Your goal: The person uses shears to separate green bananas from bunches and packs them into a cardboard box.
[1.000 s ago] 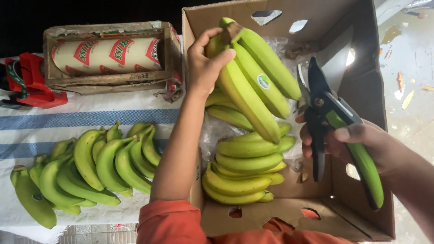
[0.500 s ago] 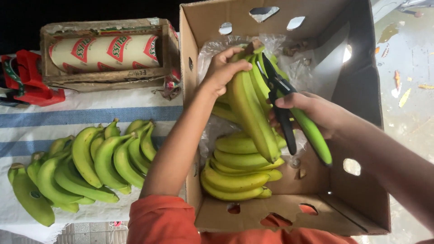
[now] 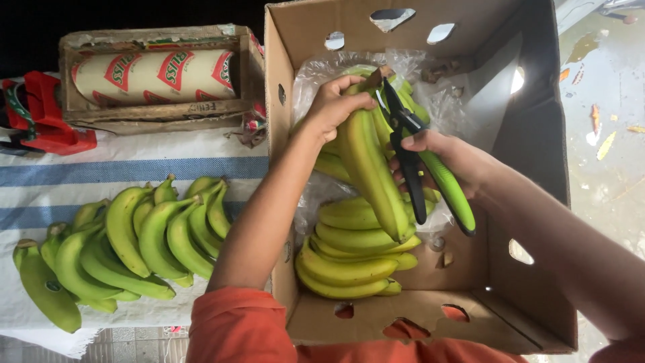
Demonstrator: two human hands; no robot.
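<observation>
In the head view, a bunch of green bananas [image 3: 368,168] is being gripped at its crown by the left hand [image 3: 332,104] and held up inside the cardboard box [image 3: 531,154], above more bananas [image 3: 349,259] lying on the clear plastic liner [image 3: 316,74]. Green-handled shears [image 3: 420,158] are being clasped in the right hand [image 3: 447,158], blades set at the crown. The cut is probably best made with the blades kept clear of the left fingers [image 3: 353,101] and the bunch being steadied firmly. On the striped cloth [image 3: 134,171], 1 row of bananas [image 3: 127,242] is lying.
</observation>
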